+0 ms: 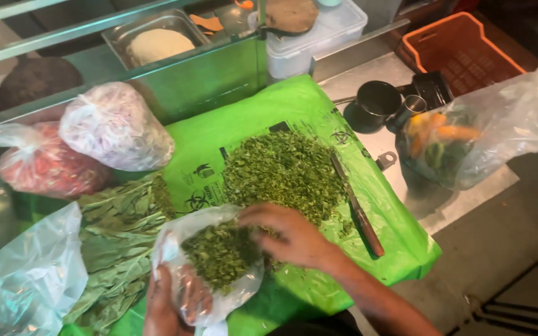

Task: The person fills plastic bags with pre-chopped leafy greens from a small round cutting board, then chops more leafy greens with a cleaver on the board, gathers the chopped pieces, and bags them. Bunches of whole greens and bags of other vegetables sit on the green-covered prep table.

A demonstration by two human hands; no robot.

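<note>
My left hand [168,305] grips the underside of a clear plastic bag [231,292] partly filled with chopped green herbs [219,252]. My right hand [291,233] rests palm down at the bag's mouth, fingers curled over chopped herbs at the near edge of a big pile of chopped herbs [284,171]. The pile lies on a bright green plastic sheet [306,102] covering the work surface. A long knife [357,208] lies on the sheet just right of the pile.
Whole leafy greens [116,249] lie left of the bag. Tied bags of red pieces [45,165] and pale slices [116,127] sit at the back left. A bag of mixed vegetables [468,137], black cups [378,99], an orange crate [462,53] and metal trays [157,37] stand behind.
</note>
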